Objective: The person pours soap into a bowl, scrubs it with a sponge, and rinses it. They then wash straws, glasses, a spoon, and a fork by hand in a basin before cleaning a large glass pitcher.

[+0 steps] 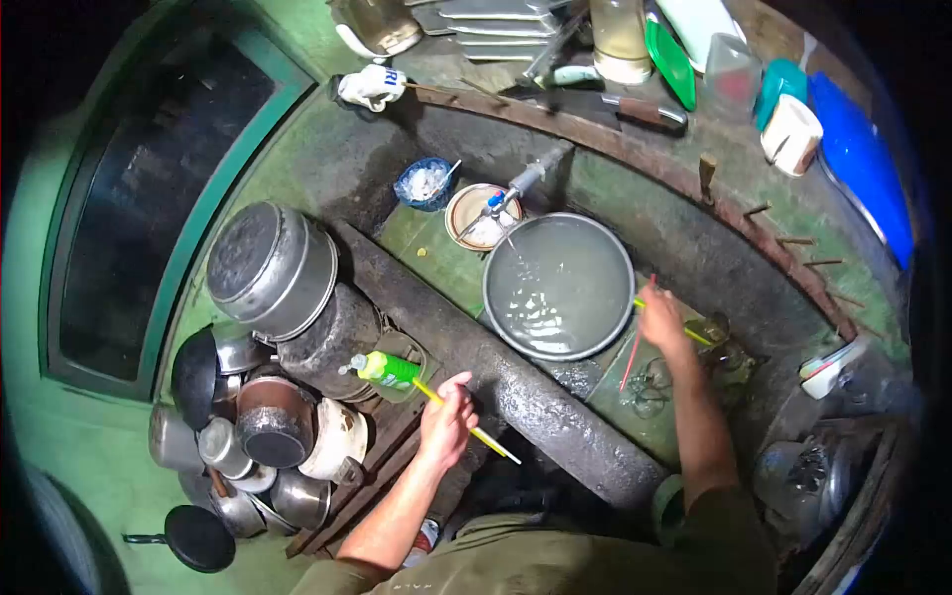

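My left hand [448, 426] is closed around a thin yellow straw-like stick [486, 439] with a white lower end. Its upper end overlaps a green bottle [392, 371] lying on its side. My right hand [661, 319] is at the right rim of a big round basin [487, 297], its fingers wrapped around thin sticks of the same sort: a red one [631, 359] slants downward and a yellow-green one [697, 339] points right. Cloudy water [565, 263] fills the basin, and a tap [501, 203] runs into it. Several clear glasses [650, 387] stand below my right hand.
Pots and pans [273, 421] are piled on the left, with a large metal pot [273, 258] on top. A blue bowl [426, 184] and a plate [464, 213] sit behind the basin. A knife [645, 109] lies on the back ledge. A stone curb [540, 407] crosses in front.
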A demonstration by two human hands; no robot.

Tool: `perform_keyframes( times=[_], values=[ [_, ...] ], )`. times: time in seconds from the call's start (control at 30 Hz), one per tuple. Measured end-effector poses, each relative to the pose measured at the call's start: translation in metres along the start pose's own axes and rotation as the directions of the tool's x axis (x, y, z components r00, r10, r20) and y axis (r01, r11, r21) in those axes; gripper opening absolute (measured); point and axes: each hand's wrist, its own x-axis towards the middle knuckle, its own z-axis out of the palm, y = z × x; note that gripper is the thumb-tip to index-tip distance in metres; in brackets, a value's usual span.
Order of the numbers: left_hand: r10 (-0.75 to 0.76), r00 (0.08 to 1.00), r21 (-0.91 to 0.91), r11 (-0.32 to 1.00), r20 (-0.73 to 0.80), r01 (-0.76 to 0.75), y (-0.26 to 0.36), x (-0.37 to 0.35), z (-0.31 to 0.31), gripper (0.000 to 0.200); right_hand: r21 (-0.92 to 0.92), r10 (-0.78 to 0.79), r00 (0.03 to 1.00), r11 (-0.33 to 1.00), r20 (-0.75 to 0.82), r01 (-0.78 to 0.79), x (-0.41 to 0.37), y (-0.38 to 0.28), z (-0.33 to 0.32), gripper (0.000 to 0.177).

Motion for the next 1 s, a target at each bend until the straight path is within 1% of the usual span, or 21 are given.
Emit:
perform_keyframes(
  times=[0.03,0.1,0.17,0.2,0.23,0.3,0.37,0.4,0.43,0.47,0.5,0.57,0.6,0.63,0.7,0.73,0.77,0.83,0.9,0.97,1.0],
  values=[
    [-0.019,0.996,-0.026,0.999,0.087,0.022,-0.006,0.009,0.005,0.041,0.136,-0.111,0.985,0.982,-0.134,0.130,-0.014,-0.031,-0.024,0.040],
    [-0.074,0.981,0.031,0.997,0.179,0.069,-0.014,0.022,0.030,0.061,0.588,-0.091,0.975,0.785,-0.203,0.196,-0.043,-0.112,-0.070,0.018],
    [-0.057,0.936,0.142,0.990,0.348,0.008,-0.021,0.033,0.059,0.078,0.661,-0.264,0.944,0.675,-0.200,0.329,-0.061,-0.161,-0.094,0.011],
    [-0.097,0.915,0.147,0.988,0.392,0.041,-0.022,0.036,0.074,0.076,0.661,-0.328,0.923,0.650,-0.200,0.374,-0.065,-0.178,-0.100,0.008],
    [-0.069,0.819,0.183,0.982,0.570,-0.044,-0.031,0.052,0.077,0.077,0.662,-0.387,0.901,0.624,-0.198,0.414,-0.066,-0.189,-0.105,0.005],
    [-0.156,0.751,0.282,0.958,0.641,-0.043,-0.020,0.046,0.100,0.075,0.615,-0.398,0.904,0.677,-0.156,0.404,-0.068,-0.198,-0.105,0.004],
    [-0.163,0.711,0.233,0.973,0.685,-0.001,-0.025,0.047,0.107,0.075,0.620,-0.392,0.892,0.648,-0.225,0.442,-0.070,-0.201,-0.102,0.005],
    [-0.139,0.730,0.226,0.974,0.669,-0.022,-0.028,0.044,0.113,0.077,0.813,-0.140,0.986,0.560,-0.096,0.159,-0.076,-0.211,-0.104,0.006],
    [-0.109,0.750,0.218,0.975,0.652,-0.048,-0.029,0.041,0.117,0.078,0.920,0.085,0.992,0.373,0.092,-0.117,-0.081,-0.217,-0.106,0.008],
    [-0.121,0.700,0.244,0.966,0.704,-0.079,-0.034,0.045,0.116,0.083,0.911,0.040,0.999,0.411,-0.001,-0.016,-0.072,-0.196,-0.066,0.012],
    [-0.047,0.730,0.318,0.918,0.681,-0.238,-0.034,0.040,0.119,0.071,0.909,0.030,1.000,0.417,-0.003,-0.010,-0.076,-0.198,-0.070,0.012],
    [-0.099,0.716,0.419,0.862,0.691,-0.286,-0.027,0.037,0.122,0.088,0.996,0.130,0.991,0.085,-0.015,0.004,-0.081,-0.206,-0.077,0.019],
    [0.075,0.689,0.456,0.697,0.721,-0.553,-0.038,0.044,0.116,0.068,0.984,0.048,0.998,0.177,-0.029,0.020,-0.078,-0.199,-0.074,0.041],
    [0.087,0.696,0.456,0.697,0.712,-0.554,-0.041,0.050,0.113,0.068,0.984,0.033,0.999,0.179,-0.023,0.017,-0.079,-0.200,-0.071,0.041],
    [0.019,0.824,0.388,0.876,0.567,-0.287,-0.034,0.058,0.112,0.041,0.947,0.123,0.981,0.304,-0.149,0.106,-0.082,-0.208,-0.070,0.066],
    [0.065,0.920,0.318,0.927,0.386,-0.199,-0.031,0.059,0.108,0.027,0.837,0.096,0.985,0.543,-0.145,0.070,-0.084,-0.204,-0.067,0.084],
    [0.000,0.977,0.069,0.998,0.214,-0.015,-0.025,0.062,0.106,0.023,0.787,0.057,0.993,0.615,-0.100,0.044,-0.086,-0.199,-0.050,0.079],
    [0.041,0.994,-0.083,0.996,0.105,-0.032,-0.013,0.079,0.090,0.020,0.792,-0.170,0.957,0.604,0.234,-0.086,-0.098,-0.212,-0.044,0.057],
    [0.036,0.999,-0.257,0.966,-0.024,-0.041,0.003,0.094,0.089,0.012,0.495,-0.279,0.944,0.854,0.177,0.160,-0.104,-0.219,-0.016,0.034],
    [0.019,0.999,-0.279,0.960,-0.047,-0.031,0.018,0.111,0.083,0.011,0.748,-0.011,0.888,0.545,0.459,-0.380,-0.092,-0.231,0.018,0.026],
    [0.015,1.000,-0.290,0.957,0.000,-0.014,0.021,0.120,0.078,0.012,0.715,0.071,0.897,0.578,0.437,-0.394,-0.080,-0.256,-0.009,0.024]
  ],
)
